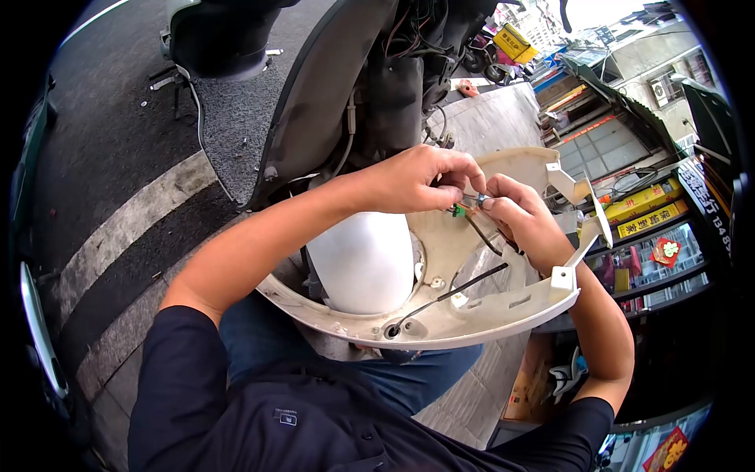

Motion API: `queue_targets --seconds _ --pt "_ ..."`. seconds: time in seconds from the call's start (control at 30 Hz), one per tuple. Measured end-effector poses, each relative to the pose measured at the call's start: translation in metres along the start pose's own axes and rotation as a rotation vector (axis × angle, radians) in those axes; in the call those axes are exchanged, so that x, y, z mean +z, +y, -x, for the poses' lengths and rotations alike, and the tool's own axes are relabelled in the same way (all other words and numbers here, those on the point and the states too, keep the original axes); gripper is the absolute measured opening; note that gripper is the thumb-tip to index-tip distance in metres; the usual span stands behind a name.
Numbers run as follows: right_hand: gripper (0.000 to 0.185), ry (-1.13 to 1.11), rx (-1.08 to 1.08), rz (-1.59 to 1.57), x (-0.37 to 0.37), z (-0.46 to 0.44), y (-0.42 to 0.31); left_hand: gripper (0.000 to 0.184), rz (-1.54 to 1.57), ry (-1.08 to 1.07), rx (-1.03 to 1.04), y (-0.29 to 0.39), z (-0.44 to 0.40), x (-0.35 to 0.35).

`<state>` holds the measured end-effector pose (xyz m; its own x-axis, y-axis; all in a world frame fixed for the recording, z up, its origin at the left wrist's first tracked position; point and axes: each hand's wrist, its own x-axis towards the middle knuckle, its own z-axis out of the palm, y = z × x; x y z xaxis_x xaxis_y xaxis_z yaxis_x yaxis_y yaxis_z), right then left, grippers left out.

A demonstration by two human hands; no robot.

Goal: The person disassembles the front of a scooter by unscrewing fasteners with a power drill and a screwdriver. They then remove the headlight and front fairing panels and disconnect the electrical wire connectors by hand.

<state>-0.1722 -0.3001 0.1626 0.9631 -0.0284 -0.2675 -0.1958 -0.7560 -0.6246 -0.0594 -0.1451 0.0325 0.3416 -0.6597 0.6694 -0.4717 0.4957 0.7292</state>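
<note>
My left hand (421,182) pinches a green connector (459,211) on a dark cable, above a cream plastic panel (354,334). Close to its right, my right hand (523,214) has thumb and forefinger together on a small bluish-grey piece (482,199). The dark cable (481,236) runs down from the connector towards the panel. A thin black lead (472,282) comes out of a round hole near the panel's lower edge. The white rounded part (363,263) stands inside the panel's opening.
A scooter body (314,94) with exposed wires stands ahead, beside the panel. Another vehicle's dark seat (228,39) is at the upper left. My legs (393,377) are below the panel. Shopfronts (645,204) with yellow signs line the right.
</note>
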Motion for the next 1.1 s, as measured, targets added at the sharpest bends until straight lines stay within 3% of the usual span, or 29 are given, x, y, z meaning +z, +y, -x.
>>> queue_targets --seconds 0.13,0.3,0.7,0.8,1.0,1.1 --pt "0.014 -0.072 0.118 -0.166 -0.006 -0.004 -0.005 0.026 -0.151 0.107 0.029 0.004 -0.001 0.008" --pt "0.016 -0.098 0.105 -0.126 -0.008 -0.007 -0.004 0.024 -0.284 0.225 0.047 0.010 -0.001 0.018" --pt "0.017 -0.100 0.161 -0.112 -0.007 -0.015 0.003 0.026 -0.324 0.205 -0.035 0.013 -0.002 0.026" --pt "0.029 -0.030 0.027 0.083 0.000 -0.018 0.006 0.026 -0.234 0.171 -0.095 0.015 -0.003 0.025" --pt "0.030 0.065 -0.153 0.398 0.005 -0.019 0.008 0.026 -0.483 0.224 0.058 0.005 -0.006 0.030" --pt "0.026 0.099 -0.281 0.502 0.008 -0.016 0.008 0.027 -0.448 0.208 0.009 0.006 -0.005 0.027"
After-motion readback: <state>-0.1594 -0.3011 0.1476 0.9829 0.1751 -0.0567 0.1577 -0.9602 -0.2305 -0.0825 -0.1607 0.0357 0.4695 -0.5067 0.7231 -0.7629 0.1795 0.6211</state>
